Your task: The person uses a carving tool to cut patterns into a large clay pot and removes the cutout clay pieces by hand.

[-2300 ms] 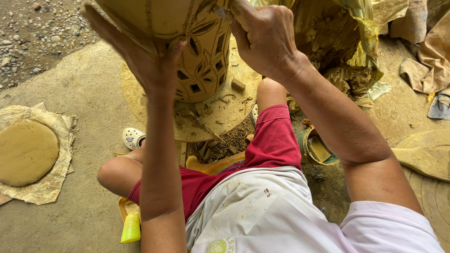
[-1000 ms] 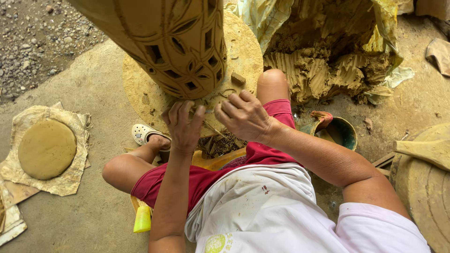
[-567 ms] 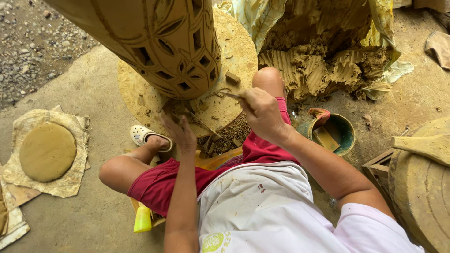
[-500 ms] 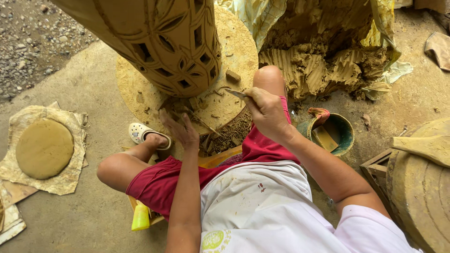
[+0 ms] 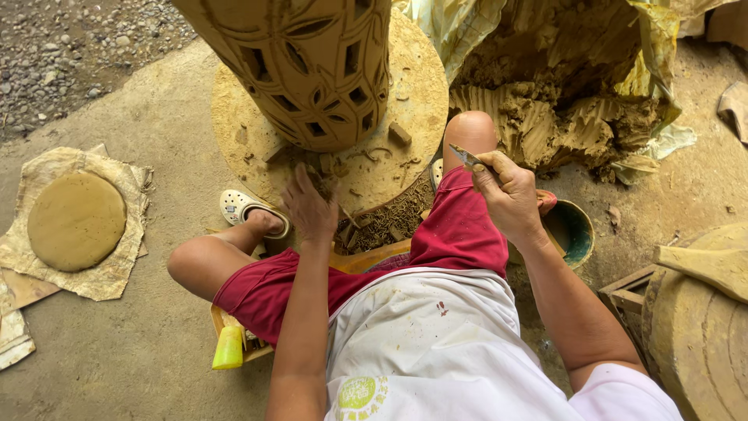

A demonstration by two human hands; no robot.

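A bare concrete floor carries everything here. Just ahead of both hands a round clay-caked board lies flat on it, bearing a tall carved clay vase and loose clay scraps. Far to the left of the left hand, a flat clay disc rests on stained paper. Beyond the right hand a heap of raw clay sits in plastic sheeting, and a small bowl stands just beside that hand.

Seated person in work clothes
Red shorts, stained white apron, pale pink sleeve, white perforated clog.
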